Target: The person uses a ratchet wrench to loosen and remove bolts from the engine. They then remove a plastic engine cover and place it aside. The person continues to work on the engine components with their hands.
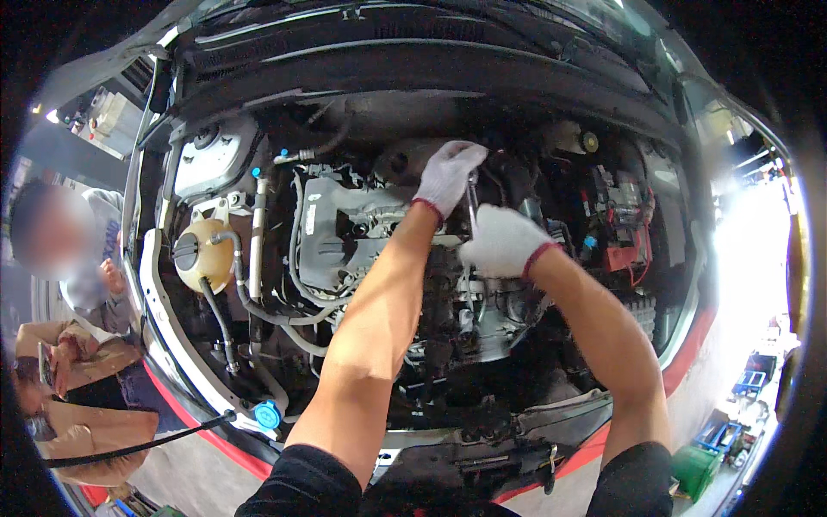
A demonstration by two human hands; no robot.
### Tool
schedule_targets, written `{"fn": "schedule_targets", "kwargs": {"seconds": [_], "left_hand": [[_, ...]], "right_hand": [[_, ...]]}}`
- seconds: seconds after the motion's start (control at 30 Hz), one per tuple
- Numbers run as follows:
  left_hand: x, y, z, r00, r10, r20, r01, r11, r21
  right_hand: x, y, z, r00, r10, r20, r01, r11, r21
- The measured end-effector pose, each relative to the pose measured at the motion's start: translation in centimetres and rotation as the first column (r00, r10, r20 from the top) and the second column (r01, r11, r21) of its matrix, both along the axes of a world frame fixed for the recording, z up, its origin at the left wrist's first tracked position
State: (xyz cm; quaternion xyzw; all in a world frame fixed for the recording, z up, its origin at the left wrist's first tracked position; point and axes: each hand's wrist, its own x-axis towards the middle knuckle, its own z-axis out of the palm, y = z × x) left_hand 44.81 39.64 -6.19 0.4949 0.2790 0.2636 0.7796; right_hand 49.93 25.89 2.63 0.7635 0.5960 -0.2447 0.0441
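Observation:
My left hand, in a white knit glove with a red cuff, has its fingers closed around the top of a long chrome tool, perhaps a wrench, above the rear right of the engine. My right hand, gloved the same way and slightly blurred, is closed on the tool lower down, over the engine's right side. Where the tool meets the engine is hidden by my hands.
A cream coolant tank and hoses lie left of the engine; the battery area is at right. A prop rod crosses the lower left. Two people are beside the car's left edge. A green bin stands lower right.

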Motion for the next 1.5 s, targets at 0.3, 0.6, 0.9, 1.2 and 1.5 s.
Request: {"fn": "schedule_targets", "kwargs": {"seconds": [0.3,0.6,0.9,1.2,1.5], "left_hand": [[-1.2,1.6,-0.5,1.0,0.017,-0.024,-0.018,0.999,-0.03],[1.4,-1.6,0.8,0.993,-0.122,0.007,0.122,0.992,-0.043],[0.2,-0.1,0.6,0.987,-0.151,0.059,0.154,0.987,-0.053],[0.5,0.5,0.3,0.993,-0.066,0.097,0.072,0.996,-0.052],[0.2,1.8,-1.5,0.985,-0.085,0.147,0.076,0.995,0.065]], "right_hand": [[1.2,-0.6,-1.3,0.95,-0.263,0.169,0.241,0.96,0.142],[10.2,0.1,-1.5,0.861,-0.136,0.49,0.049,0.981,0.186],[8.9,2.5,-1.1,0.871,-0.146,0.469,0.155,0.988,0.019],[4.0,4.1,0.3,0.994,-0.014,0.106,0.029,0.989,-0.142],[0.8,1.7,-1.1,0.996,-0.079,-0.041,0.077,0.996,-0.04]]}}
